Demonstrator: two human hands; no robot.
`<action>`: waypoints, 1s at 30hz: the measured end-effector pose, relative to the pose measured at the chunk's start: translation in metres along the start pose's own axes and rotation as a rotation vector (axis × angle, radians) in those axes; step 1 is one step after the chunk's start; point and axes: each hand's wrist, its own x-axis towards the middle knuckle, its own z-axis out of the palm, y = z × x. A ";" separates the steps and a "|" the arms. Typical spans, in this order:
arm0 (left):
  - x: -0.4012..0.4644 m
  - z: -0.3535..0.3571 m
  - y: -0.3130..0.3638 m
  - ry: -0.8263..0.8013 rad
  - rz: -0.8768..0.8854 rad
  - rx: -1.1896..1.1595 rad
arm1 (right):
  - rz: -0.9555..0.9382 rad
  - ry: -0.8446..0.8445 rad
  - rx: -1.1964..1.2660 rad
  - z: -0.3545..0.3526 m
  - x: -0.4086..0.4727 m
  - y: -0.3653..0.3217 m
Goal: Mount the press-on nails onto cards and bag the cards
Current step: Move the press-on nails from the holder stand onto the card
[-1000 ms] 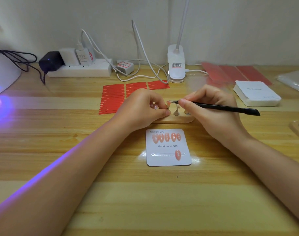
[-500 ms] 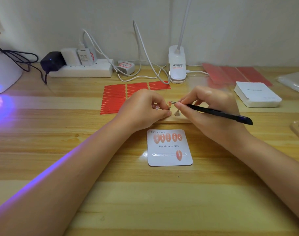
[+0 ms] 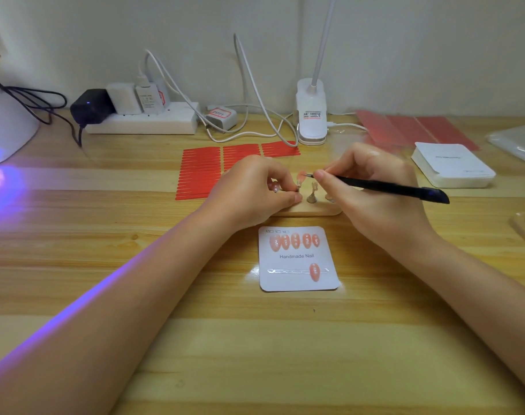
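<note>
Two hands work over a wooden tabletop [image 3: 75, 241], largest thing in view. Left hand [image 3: 249, 193] has its grip curled, thumb and fingertips pinching the small stand stem under a pink nail [image 3: 301, 176]. Right hand [image 3: 372, 193] has its grip closed round a black tool [image 3: 383, 187], held like a pen, metal tip touching that nail just right of the left fingertips; the tool's blunt end points away to the right. Both grips sit on a pale wooden nail holder [image 3: 309, 210]; two more stand stems rise from it between the hands. Just nearer the person than both grips lies a white card [image 3: 297, 283] printed "Handmade Nail": five pink nails in a row across its top, one more on the clear strip lower down, toward the right end. Beyond the left grip, red adhesive strips [image 3: 201, 172] lie flat. Further back: white power strip [image 3: 141, 122] with plugs, clip lamp base [image 3: 311, 115]. Right of the right grip, a stack of blank cards [image 3: 452, 166], with clear bags [image 3: 518, 142] further right. Far left, a white UV lamp [image 3: 6, 127] casts violet light.
</note>
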 end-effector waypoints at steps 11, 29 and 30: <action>0.000 0.000 0.001 -0.011 -0.005 -0.014 | 0.072 0.166 0.047 -0.015 0.012 0.000; -0.004 -0.015 -0.004 -0.131 0.030 -0.025 | -0.098 -0.098 0.286 -0.026 -0.007 -0.032; -0.005 -0.018 -0.005 -0.164 0.031 -0.008 | -0.094 -0.117 0.295 -0.026 -0.011 -0.031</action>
